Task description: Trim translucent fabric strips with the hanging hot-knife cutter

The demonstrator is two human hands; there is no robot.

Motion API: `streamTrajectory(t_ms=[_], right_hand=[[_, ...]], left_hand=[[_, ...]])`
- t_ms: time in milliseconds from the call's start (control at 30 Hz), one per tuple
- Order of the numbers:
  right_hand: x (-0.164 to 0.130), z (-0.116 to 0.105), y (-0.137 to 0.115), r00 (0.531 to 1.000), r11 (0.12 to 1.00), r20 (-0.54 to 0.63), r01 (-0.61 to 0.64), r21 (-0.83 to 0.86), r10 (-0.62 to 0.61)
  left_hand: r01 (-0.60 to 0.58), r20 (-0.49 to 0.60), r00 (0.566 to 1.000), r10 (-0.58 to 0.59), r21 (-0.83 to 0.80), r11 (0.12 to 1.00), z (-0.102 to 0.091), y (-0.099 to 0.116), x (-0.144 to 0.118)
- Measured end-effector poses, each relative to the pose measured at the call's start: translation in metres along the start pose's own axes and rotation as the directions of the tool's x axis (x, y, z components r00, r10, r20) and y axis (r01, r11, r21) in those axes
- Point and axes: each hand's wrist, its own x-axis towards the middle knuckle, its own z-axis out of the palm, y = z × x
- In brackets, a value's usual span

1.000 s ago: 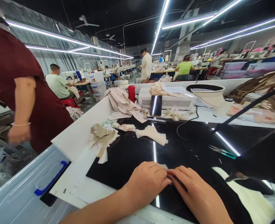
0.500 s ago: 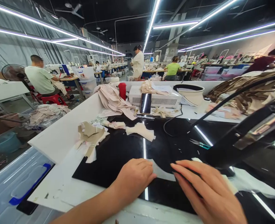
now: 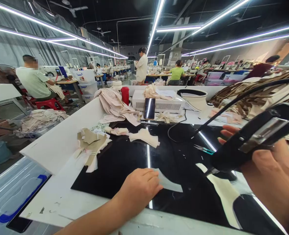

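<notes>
Fabric piece (image 3: 167,183), a small pale curved cut, lies flat on the black work mat (image 3: 125,163) near the front edge of the table, and I have my left hand (image 3: 138,189) pressed down on its left end, fingers (image 3: 152,181) close together and nearly flat, pinning rather than gripping it. My right hand (image 3: 273,169) is raised off to the right, curled around the black handheld tool (image 3: 254,138); the thumb and fingers wrap its body, and one fingertip shows extended past it. The tool's tip hangs above the mat, well apart from the fabric piece, and its black cord arcs away toward the back of the table. I count one fabric piece under my hand, two loose cream scraps (image 3: 144,136) further back on the mat, one bundle of tan and white cut pieces (image 3: 92,145) at the mat's left edge, one pair of teal-handled snips (image 3: 204,149), and one red cup (image 3: 125,94).
</notes>
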Motion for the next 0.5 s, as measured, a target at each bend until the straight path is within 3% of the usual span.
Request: streamTrajectory(t_ms=[67,133,300,500], right_hand=[[0.007,0.012,-0.008,0.992,0.991,-0.067,-0.105,0.083,0.111],[0.009,0.021,-0.011,0.986,0.983,-0.084,-0.134,0.129,0.145],[0.0,0.045,-0.003,0.998,0.985,0.06,-0.04,0.167,0.03],[-0.02,0.097,0.008,0.987,0.928,0.123,0.049,0.37,-0.101]], left_hand=[[-0.006,-0.01,1.0,0.006,0.024,1.0,0.0,0.0,0.001],[-0.014,-0.021,1.0,0.015,0.041,0.999,0.0,0.001,0.001],[-0.025,-0.061,0.998,0.029,0.074,0.997,0.0,0.001,0.002],[-0.026,-0.063,0.998,0.031,0.076,0.997,0.002,0.001,0.001]])
